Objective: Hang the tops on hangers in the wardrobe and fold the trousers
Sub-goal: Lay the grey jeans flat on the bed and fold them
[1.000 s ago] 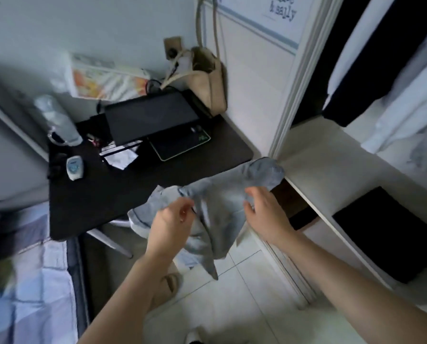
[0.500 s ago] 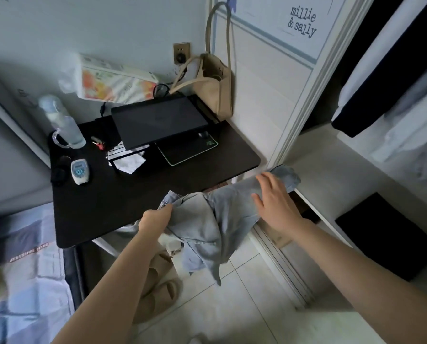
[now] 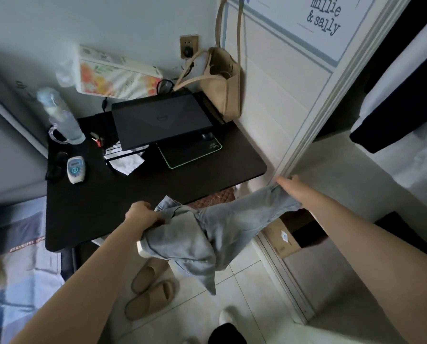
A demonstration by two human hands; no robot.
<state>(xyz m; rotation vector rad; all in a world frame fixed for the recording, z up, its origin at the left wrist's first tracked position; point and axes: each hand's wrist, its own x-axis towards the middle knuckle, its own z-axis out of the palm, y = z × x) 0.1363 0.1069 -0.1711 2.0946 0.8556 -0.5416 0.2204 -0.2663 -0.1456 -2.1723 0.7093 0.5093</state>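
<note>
Hands drawn further apart since earlier frame: right hand (image 3: pixel 290 188) and left hand (image 3: pixel 143 216), fingers pinching the pale trousers (image 3: pixel 222 227), stretch them just off worktop (image 3: pixel 145 192) front edge, unfolded; folding barely begun.

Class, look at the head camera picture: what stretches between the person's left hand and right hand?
In the head view, the light grey trousers span from the left hand to the right hand, part hanging down towards the floor.
</note>
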